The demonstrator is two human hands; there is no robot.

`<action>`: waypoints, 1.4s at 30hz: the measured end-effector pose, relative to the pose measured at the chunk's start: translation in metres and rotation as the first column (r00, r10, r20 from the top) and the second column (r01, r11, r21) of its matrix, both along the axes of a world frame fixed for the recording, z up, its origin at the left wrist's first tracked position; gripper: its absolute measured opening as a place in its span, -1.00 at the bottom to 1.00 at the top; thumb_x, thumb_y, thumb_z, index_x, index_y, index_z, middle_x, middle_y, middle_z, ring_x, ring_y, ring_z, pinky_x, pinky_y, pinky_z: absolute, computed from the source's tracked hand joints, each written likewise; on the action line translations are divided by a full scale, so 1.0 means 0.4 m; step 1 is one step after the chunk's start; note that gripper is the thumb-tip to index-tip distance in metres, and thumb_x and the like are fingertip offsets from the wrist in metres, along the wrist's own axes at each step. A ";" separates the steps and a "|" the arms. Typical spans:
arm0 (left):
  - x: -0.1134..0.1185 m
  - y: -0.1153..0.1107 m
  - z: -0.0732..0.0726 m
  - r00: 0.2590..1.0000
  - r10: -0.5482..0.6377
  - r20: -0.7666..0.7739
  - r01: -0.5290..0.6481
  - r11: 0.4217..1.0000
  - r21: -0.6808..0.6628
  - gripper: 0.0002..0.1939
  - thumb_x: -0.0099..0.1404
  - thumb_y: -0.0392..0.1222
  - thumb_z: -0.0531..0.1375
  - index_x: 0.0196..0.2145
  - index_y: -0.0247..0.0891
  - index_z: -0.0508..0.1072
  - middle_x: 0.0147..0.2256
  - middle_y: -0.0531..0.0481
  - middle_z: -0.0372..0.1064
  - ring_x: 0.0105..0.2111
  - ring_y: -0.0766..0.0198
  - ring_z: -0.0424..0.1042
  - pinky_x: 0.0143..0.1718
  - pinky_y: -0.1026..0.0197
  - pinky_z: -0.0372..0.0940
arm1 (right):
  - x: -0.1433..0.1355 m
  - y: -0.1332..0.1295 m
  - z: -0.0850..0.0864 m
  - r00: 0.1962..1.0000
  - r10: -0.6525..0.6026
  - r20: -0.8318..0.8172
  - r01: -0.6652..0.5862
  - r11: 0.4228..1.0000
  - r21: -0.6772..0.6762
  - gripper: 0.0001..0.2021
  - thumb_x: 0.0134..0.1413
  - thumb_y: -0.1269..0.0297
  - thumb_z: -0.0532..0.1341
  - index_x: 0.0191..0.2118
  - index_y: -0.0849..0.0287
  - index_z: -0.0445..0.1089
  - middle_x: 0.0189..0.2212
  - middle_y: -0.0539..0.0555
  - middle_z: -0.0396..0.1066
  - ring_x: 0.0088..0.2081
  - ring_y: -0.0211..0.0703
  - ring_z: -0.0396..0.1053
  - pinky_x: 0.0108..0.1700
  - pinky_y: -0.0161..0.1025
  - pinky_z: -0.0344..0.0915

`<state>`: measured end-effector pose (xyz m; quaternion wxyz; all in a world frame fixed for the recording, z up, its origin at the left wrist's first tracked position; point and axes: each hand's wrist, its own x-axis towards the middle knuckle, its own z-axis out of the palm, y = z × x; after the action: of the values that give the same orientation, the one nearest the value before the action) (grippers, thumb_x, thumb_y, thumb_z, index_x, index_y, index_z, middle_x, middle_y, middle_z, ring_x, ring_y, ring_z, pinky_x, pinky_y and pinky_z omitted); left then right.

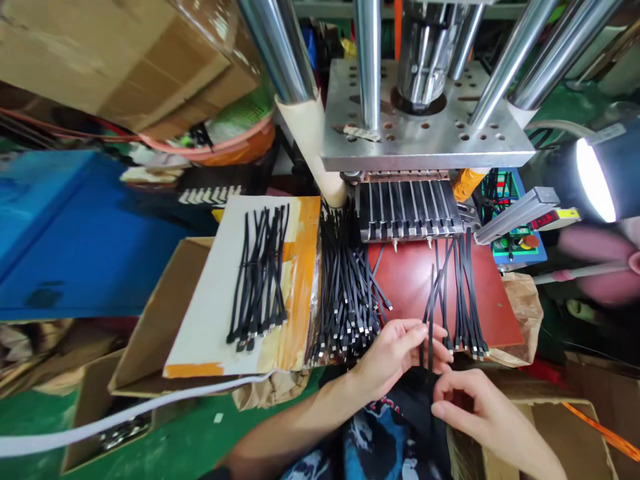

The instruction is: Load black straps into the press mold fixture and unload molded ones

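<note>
Black flat cables hang between my hands at the front edge of the red board (400, 280). My left hand (400, 347) pinches one black cable (431, 313) between thumb and fingers. Lower down, my right hand (475, 403) has thumb and forefinger closed on the same cable's lower part. Just beyond my fingers, several black cables (467, 300) lie on the board's right side. A dense pile of black cables with metal plug ends (350, 300) is left of my left hand. Farther left, another bunch of cables (260, 280) rests on a white panel (210, 307).
A press with a steel plate (425, 150) and thick columns stands ahead, above a black slotted fixture (410, 210). At right are a control box (525, 250), a bright lamp (595, 180) and a pink fan (600, 263). A white hose (150, 407) crosses the lower left, near cardboard boxes (160, 300).
</note>
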<state>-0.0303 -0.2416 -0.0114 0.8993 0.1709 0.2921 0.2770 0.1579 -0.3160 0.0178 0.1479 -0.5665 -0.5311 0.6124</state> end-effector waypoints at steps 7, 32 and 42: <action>-0.016 -0.092 0.018 0.962 0.060 -0.267 -0.012 0.984 0.176 -0.48 0.45 0.29 0.20 -0.31 -0.29 0.39 -0.55 0.18 0.13 -0.59 0.47 0.06 -0.51 0.33 0.01 | -0.063 0.095 -0.022 0.902 -0.395 -0.173 0.425 0.879 0.213 -0.72 0.33 0.02 0.29 -0.07 0.11 0.58 -0.35 0.03 0.38 -0.36 -0.18 0.37 -0.35 -0.28 0.35; -0.034 -0.090 -0.002 0.836 0.171 -0.521 0.019 0.941 0.338 -0.44 0.44 0.38 0.11 -0.35 -0.20 0.30 -0.53 0.17 0.11 -0.55 0.38 0.07 -0.50 0.30 0.06 | -0.116 0.066 -0.040 0.925 -0.322 -0.202 0.372 0.878 0.302 -0.82 0.31 0.10 0.33 -0.09 0.02 0.62 -0.22 0.07 0.40 -0.27 -0.17 0.41 -0.23 -0.27 0.38; -0.071 -0.096 0.017 0.690 -0.022 -0.724 0.548 0.670 0.502 -0.56 0.61 -0.04 0.00 -0.21 -0.24 0.63 -0.22 -0.12 0.64 -0.21 0.16 0.57 -0.11 0.22 0.34 | -0.081 0.093 -0.045 0.777 -0.601 -0.188 0.614 0.789 0.014 -0.56 0.19 -0.16 0.35 -0.13 0.17 0.54 -0.52 -0.03 0.38 -0.55 -0.26 0.22 -0.52 -0.31 0.21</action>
<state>-0.0588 -0.2799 -0.0045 0.6368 0.6241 0.4342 0.1280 0.1256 -0.2789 -0.0001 0.4043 -0.6462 -0.3275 0.5584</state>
